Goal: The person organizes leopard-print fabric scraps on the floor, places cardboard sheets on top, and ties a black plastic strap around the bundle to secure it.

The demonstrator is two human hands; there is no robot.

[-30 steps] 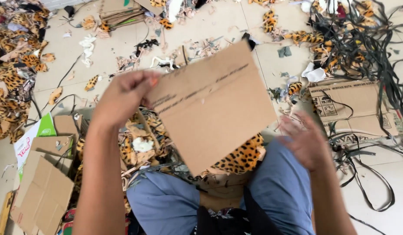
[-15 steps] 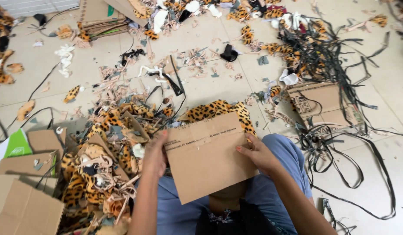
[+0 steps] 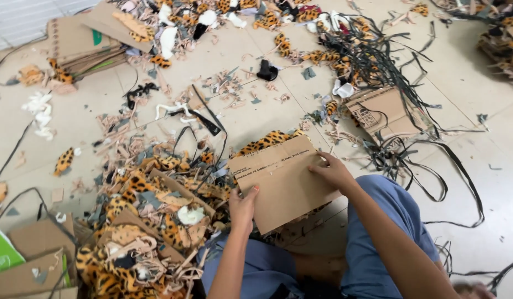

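Floor (image 3: pixel 478 182): pale tile, fills the frame, strewn with offcuts.

Scrap heap (image 3: pixel 140 232): one, lower left, leopard-print fabric and tan trimmings mixed; pieces too many to count.

Black strap tangle (image 3: pixel 378 50): one mass, upper right, loose ends trailing down the right side.

Cardboard stack (image 3: pixel 79 47): one pile of flat sheets, upper left; sheet count cannot be told.

Cardboard sheet (image 3: pixel 284 177): one, centre of frame, over my lap, tilted, plain brown with a fold line near its top edge. I judge it light and stiff, liable to crease along that fold, not slippery and not fragile. Best taken by two opposite edges, thumbs on the face.

Printed cardboard piece (image 3: pixel 381 111): one, right of centre, lying on the floor among straps.

Flat cardboard pieces (image 3: pixel 35 254): about three, lower left corner, one green-faced.

My left hand (image 3: pixel 244 207): one, pinching the sheet's lower left edge, fingers closed on it.

My right hand (image 3: pixel 334 173): one, fingers spread flat on the sheet's right edge, pressing rather than clenched.

Black fabric scrap (image 3: pixel 266 71): one, upper centre, apart from the rest.
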